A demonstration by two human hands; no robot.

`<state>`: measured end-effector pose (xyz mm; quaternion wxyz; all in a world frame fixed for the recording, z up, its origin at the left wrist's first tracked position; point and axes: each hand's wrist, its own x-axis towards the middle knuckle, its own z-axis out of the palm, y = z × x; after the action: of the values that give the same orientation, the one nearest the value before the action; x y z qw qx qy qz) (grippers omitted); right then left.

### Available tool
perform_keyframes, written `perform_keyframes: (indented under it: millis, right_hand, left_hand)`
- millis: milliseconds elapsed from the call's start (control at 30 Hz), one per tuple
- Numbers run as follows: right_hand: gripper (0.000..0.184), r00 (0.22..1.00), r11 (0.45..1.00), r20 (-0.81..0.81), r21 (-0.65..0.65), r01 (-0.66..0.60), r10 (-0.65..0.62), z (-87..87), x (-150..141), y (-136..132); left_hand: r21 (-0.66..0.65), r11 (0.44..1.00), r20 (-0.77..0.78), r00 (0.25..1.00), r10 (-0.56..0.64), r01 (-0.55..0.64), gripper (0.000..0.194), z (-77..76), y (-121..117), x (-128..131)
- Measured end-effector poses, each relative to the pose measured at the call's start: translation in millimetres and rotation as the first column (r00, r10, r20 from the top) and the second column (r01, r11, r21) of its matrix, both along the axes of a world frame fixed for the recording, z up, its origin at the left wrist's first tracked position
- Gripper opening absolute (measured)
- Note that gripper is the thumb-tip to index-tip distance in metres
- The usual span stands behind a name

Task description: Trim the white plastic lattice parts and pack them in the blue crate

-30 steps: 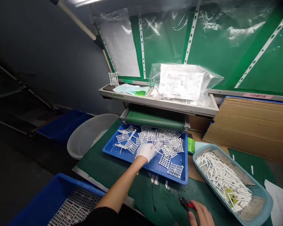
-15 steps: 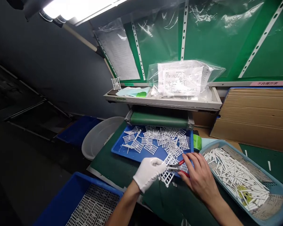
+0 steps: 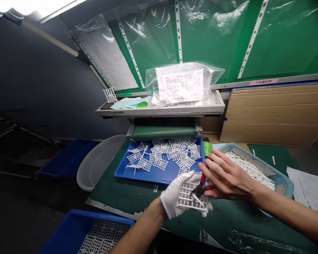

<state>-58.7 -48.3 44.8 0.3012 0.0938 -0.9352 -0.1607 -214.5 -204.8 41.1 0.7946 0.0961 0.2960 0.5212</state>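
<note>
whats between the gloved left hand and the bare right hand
In the head view: a white grid, held in the left hand, and red-handled cutters, held in the right hand, their tips over the grid.

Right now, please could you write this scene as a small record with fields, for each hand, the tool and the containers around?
Left hand: gloved, holds a white grid
Right hand: bare, holds red-handled cutters
Cutters: jaws at a white stick over the held grid
Blue tray: on the green work surface, beyond the left hand; holds scattered grids
Light-blue basket: right of the tray, partly behind the right hand; holds white sticks
Blue bin: lower left; holds more grids
</note>
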Motion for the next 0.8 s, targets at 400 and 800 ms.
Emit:
perform_keyframes:
  millis: [400, 800]
  right_hand:
    - [0.047, 0.768, 0.702, 0.338, -0.317, 0.638, -0.544, -65.0, 76, 11]
    - [0.064, 0.506, -0.429, 0.750, -0.660, 0.616, -0.427, -131.8, 110, 8]
  left_hand:
    - [-0.068, 0.963, -0.223, 0.945, 0.239, -0.260, 0.036, -33.4, 88, 60]
    - [0.308, 0.848, -0.737, 0.455, 0.499, -0.432, 0.040, -124.4, 186, 154]
